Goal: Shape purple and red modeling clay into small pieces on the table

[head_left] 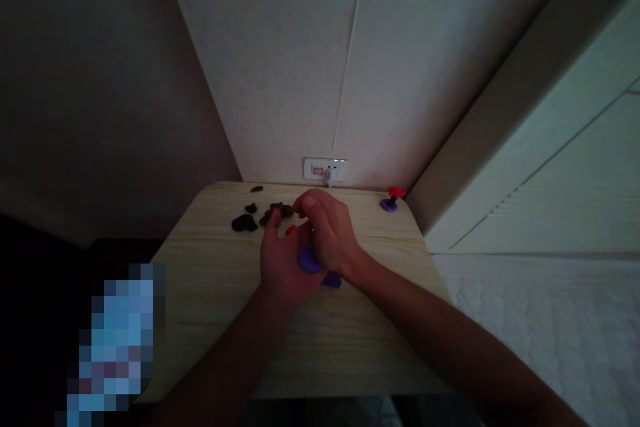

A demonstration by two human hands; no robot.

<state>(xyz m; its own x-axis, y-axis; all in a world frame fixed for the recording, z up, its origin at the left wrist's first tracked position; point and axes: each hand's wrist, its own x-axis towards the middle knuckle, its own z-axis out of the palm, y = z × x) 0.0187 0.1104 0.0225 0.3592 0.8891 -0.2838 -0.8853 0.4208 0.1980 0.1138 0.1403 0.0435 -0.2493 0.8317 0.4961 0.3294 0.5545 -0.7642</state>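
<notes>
My left hand (285, 267) is turned palm up over the table, thumb apart from the fingers, with a flat purple disc of what looks like modelling clay (309, 259) resting on the palm. Over it my right hand (330, 227) is curled, its fingers closed near the left fingertips; what they hold, if anything, is hidden. A small red piece (291, 230) shows beside the left fingers. Another purple lump (331, 279) appears just below the wrists, partly covered. Beyond the left thumb lie brown lumps (280, 209).
Black lumps (244, 223) and a small dark brown piece (257, 188) lie on the wooden table (210, 320) at the left. At the far right corner stands a red-topped figure on a purple base (389, 205). A wall socket (325, 169) with a plug sits behind.
</notes>
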